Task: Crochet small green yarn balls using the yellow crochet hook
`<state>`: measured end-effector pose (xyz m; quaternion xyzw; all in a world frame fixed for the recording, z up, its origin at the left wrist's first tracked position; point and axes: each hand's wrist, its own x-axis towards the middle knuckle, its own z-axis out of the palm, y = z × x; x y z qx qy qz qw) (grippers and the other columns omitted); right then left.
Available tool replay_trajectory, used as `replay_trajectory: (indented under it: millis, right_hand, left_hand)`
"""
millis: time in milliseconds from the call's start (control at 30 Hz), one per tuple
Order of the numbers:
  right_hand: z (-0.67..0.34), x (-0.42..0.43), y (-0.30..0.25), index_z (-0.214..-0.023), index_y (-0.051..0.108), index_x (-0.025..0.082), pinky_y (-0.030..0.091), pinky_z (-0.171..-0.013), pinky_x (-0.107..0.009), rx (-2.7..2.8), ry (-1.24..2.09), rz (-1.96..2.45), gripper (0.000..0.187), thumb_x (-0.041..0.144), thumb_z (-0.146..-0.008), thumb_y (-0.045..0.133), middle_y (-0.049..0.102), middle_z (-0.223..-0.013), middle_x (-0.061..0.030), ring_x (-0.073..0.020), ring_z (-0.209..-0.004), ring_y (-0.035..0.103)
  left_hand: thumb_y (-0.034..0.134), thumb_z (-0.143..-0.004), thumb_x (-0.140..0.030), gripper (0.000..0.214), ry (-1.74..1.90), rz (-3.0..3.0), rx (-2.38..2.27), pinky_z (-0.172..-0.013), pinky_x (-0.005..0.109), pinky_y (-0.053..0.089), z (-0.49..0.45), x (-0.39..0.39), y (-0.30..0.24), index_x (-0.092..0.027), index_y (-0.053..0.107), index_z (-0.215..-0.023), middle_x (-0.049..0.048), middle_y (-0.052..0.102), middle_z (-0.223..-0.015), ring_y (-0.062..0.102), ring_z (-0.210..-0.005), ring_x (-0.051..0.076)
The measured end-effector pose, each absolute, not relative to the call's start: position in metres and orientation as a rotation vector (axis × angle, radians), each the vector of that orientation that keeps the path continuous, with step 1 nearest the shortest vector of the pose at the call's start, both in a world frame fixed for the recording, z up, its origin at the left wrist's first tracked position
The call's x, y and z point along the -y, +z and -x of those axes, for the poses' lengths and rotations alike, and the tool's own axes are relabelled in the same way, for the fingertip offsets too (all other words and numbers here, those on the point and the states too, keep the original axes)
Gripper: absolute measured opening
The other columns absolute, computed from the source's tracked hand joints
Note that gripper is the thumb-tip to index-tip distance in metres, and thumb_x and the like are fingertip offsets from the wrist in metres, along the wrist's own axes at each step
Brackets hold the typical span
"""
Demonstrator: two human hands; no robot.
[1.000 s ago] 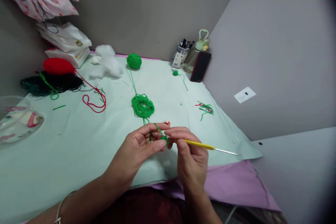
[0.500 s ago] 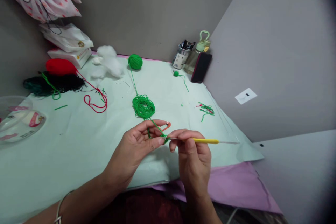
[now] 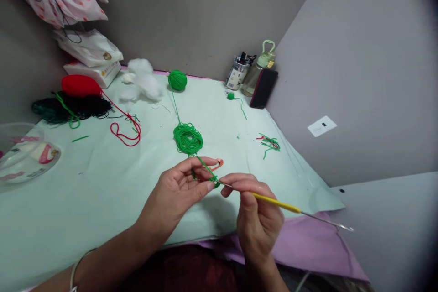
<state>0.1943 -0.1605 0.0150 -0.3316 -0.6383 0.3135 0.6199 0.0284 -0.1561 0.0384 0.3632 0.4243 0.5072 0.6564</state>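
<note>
Between thumb and fingers my left hand (image 3: 183,185) pinches a small green crochet piece (image 3: 216,184), with green yarn running over its raised index finger. An orange stitch marker (image 3: 219,163) shows just beyond those fingertips. My right hand (image 3: 258,212) is closed around a crochet hook with a yellow handle (image 3: 278,202); one metal end meets the green piece and the other points out to the lower right. Past my left hand lies a loose heap of green yarn (image 3: 188,138), its strand leading back to a green yarn ball (image 3: 177,80).
At the left are a red yarn ball (image 3: 80,86), dark yarn (image 3: 87,108) and a clear plastic container (image 3: 32,159). White stuffing (image 3: 143,80) lies at the back. A phone (image 3: 264,88) leans on a bottle (image 3: 251,77) near a pen cup (image 3: 236,74). Yarn scraps (image 3: 271,143) lie on the right.
My right hand has tilted the crochet hook, so its free end has swung down and outward to the right. The left hand keeps its pinch almost unmoved.
</note>
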Motion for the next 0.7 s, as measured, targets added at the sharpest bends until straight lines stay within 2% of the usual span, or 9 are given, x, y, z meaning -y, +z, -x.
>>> replay_trajectory:
  millis: [267, 500, 700]
  right_hand:
    - [-0.198, 0.165, 0.015, -0.112, 0.068, 0.020, 0.057, -0.086, -0.033, 1.718, 0.530, 0.754, 0.023, 0.011, -0.103, 0.049, 0.074, -0.105, -0.0075, -0.0187, -0.102, 0.070]
    - [-0.199, 0.167, 0.015, -0.118, 0.067, 0.022, 0.058, -0.079, -0.026, 1.993, 0.206, 0.833, 0.026, 0.009, -0.099, 0.057, 0.073, -0.112, -0.0087, -0.0162, -0.094, 0.069]
    - [-0.197, 0.165, 0.012, -0.122, 0.066, 0.023, 0.060, -0.079, -0.031, 1.852, 0.306, 0.755, 0.029, 0.010, -0.101, 0.051, 0.073, -0.112, -0.0097, -0.0188, -0.096, 0.072]
  left_hand:
    - [0.081, -0.077, -0.015, 0.025, 1.191, -0.853, -1.031, -0.083, 0.020, 0.054, -0.031, 0.156, 0.047, -0.025, 0.080, -0.099, -0.0045, 0.065, -0.079, 0.064, -0.082, 0.010]
    - [0.079, -0.074, -0.017, 0.018, 1.243, -0.920, -1.108, -0.083, 0.023, 0.057, -0.035, 0.155, 0.049, -0.024, 0.078, -0.090, -0.0031, 0.066, -0.084, 0.065, -0.082, 0.013]
    - [0.080, -0.075, -0.014, 0.025, 1.192, -0.891, -1.102, -0.078, 0.018, 0.054, -0.031, 0.157, 0.045, -0.024, 0.080, -0.099, -0.0046, 0.063, -0.077, 0.062, -0.077, 0.010]
